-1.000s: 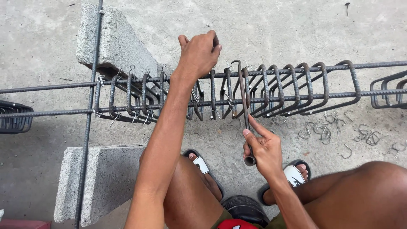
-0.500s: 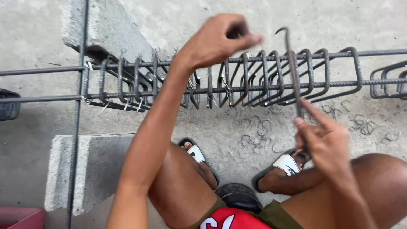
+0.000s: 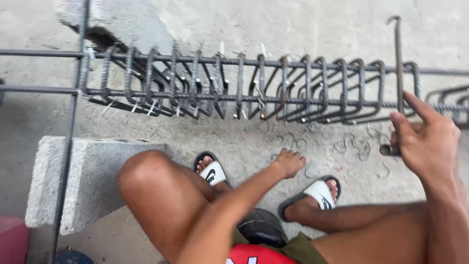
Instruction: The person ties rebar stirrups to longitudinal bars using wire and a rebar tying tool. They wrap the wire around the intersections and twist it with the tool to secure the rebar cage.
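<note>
The right hand (image 3: pixel 427 139) is closed around the handle of a hooked tying tool (image 3: pixel 398 63), a thin steel rod that stands upright in front of the rebar cage (image 3: pixel 244 88), its bent tip above the top bar; the forefinger lies stretched along the shank. The left hand (image 3: pixel 289 162) is low, loosely curled with fingers pointing down at the concrete floor (image 3: pixel 293 29), just over the scattered wire ties (image 3: pixel 356 146) between the two sandalled feet; whether it grips a tie I cannot tell, for the fingertips are blurred.

The tool looks stiff and light, and I judge that it handles best from the thick grip at its lower end, where the hand has it now; the bare shank would likely turn in a sweaty palm. The wire ties look thin and soft, easy to bend, fiddly to pinch off a rough floor. The cage is ribbed steel, heavy and rigid by the look of it; its closed stirrups stand close together along the long bars, some already bound with pale wire.

The floor is grey, gritty concrete, stained in places; one concrete block (image 3: pixel 83 181) lies at the left knee and another concrete block (image 3: pixel 122 22) props the bars beyond; a long rebar (image 3: pixel 68 146) runs across the near block.
</note>
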